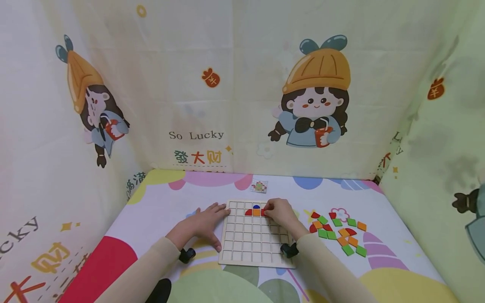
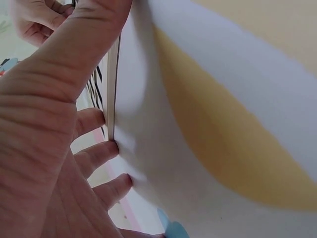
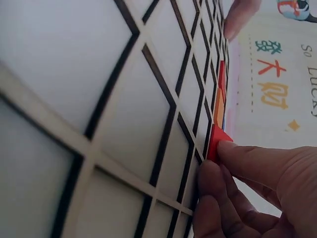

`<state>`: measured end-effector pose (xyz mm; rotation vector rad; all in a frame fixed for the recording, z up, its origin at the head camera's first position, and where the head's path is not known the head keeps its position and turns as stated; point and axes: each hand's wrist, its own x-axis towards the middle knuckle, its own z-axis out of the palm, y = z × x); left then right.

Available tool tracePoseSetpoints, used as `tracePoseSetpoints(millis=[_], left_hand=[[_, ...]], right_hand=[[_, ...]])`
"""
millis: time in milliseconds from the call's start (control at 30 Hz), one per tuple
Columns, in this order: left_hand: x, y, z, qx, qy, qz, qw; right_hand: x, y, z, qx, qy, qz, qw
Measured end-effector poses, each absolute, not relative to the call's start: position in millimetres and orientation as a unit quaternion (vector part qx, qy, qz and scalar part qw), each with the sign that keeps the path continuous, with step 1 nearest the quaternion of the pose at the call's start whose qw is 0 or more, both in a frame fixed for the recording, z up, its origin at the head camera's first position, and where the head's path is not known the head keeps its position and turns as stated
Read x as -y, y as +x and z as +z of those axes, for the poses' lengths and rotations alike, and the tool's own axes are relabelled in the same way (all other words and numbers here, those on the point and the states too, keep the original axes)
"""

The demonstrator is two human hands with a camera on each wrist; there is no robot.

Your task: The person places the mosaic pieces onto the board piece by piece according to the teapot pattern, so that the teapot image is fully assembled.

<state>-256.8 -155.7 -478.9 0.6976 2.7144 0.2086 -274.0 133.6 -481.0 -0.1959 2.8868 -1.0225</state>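
On the table [image 1: 159, 202], the gridded board [image 1: 242, 244] lies flat, probably light and stiff, best steadied at its rim, where the left hand [image 1: 198, 224] rests along the left edge, fingers spread. The right hand [image 1: 283, 214] pinches a red piece [image 3: 214, 143] beside the orange square [image 1: 256, 212] in the upper cells; likely light, rigid and smooth, it suits a fingertip hold by its edges.

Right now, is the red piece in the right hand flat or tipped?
Tipped: the right wrist view shows the red piece pinched by the right hand, one corner raised above the neighbouring orange square.
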Motion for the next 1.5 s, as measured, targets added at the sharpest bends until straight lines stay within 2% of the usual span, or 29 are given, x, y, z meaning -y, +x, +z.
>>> tracePoseSetpoints(millis=[400, 733, 1067, 1500], left_hand=[[157, -255, -477, -0.952, 0.249, 0.078, 0.161], [158, -255, -477, -0.951, 0.254, 0.08, 0.155], [157, -255, -478, -0.952, 0.251, 0.078, 0.158], [159, -255, -478, -0.95, 0.258, 0.077, 0.155]], right_hand=[[-122, -266, -477, -0.967, -0.115, -0.228, -0.022], [-138, -259, -475, -0.964, -0.088, -0.249, 0.003], [-176, -242, -469, -0.974, -0.054, -0.22, 0.03], [-229, -214, -460, -0.986, -0.071, -0.129, 0.075]])
